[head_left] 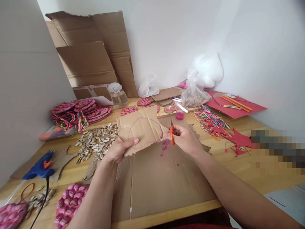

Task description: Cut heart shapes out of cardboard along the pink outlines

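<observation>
Being held between the thumb and fingers of the left hand point(119, 148), a cardboard piece point(144, 127) marked in purple is tilted above a cardboard mat point(164, 187). Orange-handled scissors point(172, 135) are gripped by the curled fingers of the right hand point(185, 138), blades pointed up just beside the piece's right edge; whether that edge is also pinched there cannot be told. Peanut shells point(95, 140) are spread left of the left fingers, and a blue glue gun point(40, 168) is laid farther left. Past the right fingers, a pink-filled cup point(179, 114) and coloured cords point(209, 117) are seen.
</observation>
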The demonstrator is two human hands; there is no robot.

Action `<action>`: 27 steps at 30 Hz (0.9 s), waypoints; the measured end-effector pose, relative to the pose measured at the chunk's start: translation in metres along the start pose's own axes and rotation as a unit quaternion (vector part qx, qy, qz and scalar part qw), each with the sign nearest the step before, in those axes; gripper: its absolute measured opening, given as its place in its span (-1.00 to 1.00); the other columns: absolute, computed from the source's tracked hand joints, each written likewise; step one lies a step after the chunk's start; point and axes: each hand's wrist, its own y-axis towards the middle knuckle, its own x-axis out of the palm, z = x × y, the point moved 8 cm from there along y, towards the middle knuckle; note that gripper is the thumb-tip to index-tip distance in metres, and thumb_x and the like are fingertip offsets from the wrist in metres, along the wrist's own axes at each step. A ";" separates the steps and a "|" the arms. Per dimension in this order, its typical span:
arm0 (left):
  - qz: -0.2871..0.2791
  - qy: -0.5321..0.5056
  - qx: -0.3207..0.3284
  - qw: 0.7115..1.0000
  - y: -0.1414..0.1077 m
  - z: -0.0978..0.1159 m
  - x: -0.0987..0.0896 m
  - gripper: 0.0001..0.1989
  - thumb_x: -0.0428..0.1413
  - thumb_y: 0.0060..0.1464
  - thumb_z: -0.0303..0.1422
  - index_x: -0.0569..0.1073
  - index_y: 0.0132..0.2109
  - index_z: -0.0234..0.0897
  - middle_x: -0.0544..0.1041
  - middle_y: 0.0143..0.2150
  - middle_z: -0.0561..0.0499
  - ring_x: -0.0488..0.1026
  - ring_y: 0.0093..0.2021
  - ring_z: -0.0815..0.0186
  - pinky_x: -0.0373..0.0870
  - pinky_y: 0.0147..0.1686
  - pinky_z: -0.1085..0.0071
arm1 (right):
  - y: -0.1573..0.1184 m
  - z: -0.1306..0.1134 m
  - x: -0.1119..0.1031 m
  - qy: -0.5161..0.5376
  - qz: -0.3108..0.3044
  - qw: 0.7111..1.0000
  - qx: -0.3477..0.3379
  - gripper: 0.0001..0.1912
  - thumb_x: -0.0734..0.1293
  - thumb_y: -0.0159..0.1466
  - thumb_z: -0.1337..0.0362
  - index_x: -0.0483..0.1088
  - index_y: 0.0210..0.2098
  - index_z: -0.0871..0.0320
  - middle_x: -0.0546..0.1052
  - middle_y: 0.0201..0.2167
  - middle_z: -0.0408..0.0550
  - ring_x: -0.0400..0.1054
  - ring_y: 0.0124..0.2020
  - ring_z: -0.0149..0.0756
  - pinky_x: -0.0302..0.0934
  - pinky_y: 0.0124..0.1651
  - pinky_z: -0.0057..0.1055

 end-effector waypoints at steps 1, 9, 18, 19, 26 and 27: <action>-0.011 0.005 -0.005 1.000 0.000 -0.002 0.002 -0.68 0.50 -0.34 -0.39 0.62 -0.37 -0.39 0.68 -0.39 -0.13 0.64 -0.29 0.12 0.61 -0.30 0.36 | 0.000 0.002 0.000 -0.005 0.002 1.000 0.002 -0.53 0.49 0.00 -0.10 0.44 -0.36 0.17 0.44 -0.47 -0.14 0.24 -0.47 -0.38 0.11 -0.41 -0.44; -0.056 0.032 -0.011 0.998 0.001 -0.010 0.008 -0.44 0.48 -0.29 -0.40 0.60 -0.04 -0.37 0.67 -0.07 -0.20 0.64 -0.12 0.04 0.60 -0.09 0.18 | 0.002 -0.002 -0.004 -0.295 0.033 0.948 -0.117 -0.76 0.38 0.21 0.14 0.37 -0.50 0.14 0.40 -0.53 -0.14 0.21 -0.48 -0.35 0.02 -0.40 -0.41; -0.050 0.027 -0.008 0.998 -0.001 -0.003 -0.001 -0.42 0.49 -0.34 -0.41 0.61 -0.06 -0.38 0.68 -0.13 -0.20 0.65 -0.20 0.07 0.60 -0.16 0.24 | 0.019 0.024 -0.047 -0.291 0.188 0.936 -0.066 -0.76 0.38 0.20 0.06 0.49 -0.38 0.11 0.53 -0.49 -0.06 0.34 -0.45 -0.26 0.05 -0.39 -0.39; -0.054 0.026 -0.014 0.998 -0.001 -0.005 0.002 -0.43 0.49 -0.34 -0.41 0.61 -0.07 -0.39 0.68 -0.13 -0.19 0.64 -0.21 0.09 0.60 -0.17 0.26 | 0.019 0.024 -0.044 -0.256 0.178 0.948 -0.063 -0.72 0.38 0.20 0.02 0.52 -0.33 0.11 0.54 -0.47 -0.07 0.35 -0.44 -0.25 0.06 -0.39 -0.39; -0.078 0.044 -0.033 0.995 0.001 -0.014 0.017 -0.45 0.49 -0.30 -0.38 0.61 -0.06 -0.36 0.68 -0.11 -0.14 0.63 -0.19 0.15 0.57 -0.18 0.32 | 0.005 0.018 0.004 0.015 -0.024 1.000 0.003 -0.55 0.42 0.11 -0.14 0.46 -0.40 0.16 0.48 -0.51 -0.11 0.28 -0.50 -0.36 0.11 -0.43 -0.42; -0.076 0.058 -0.031 0.995 0.002 -0.015 0.016 -0.46 0.49 -0.29 -0.37 0.62 -0.07 -0.36 0.69 -0.13 -0.13 0.63 -0.20 0.16 0.57 -0.20 0.33 | 0.002 0.017 0.007 0.018 -0.031 0.999 0.015 -0.57 0.45 0.08 -0.11 0.44 -0.41 0.16 0.46 -0.51 -0.13 0.26 -0.50 -0.38 0.10 -0.43 -0.43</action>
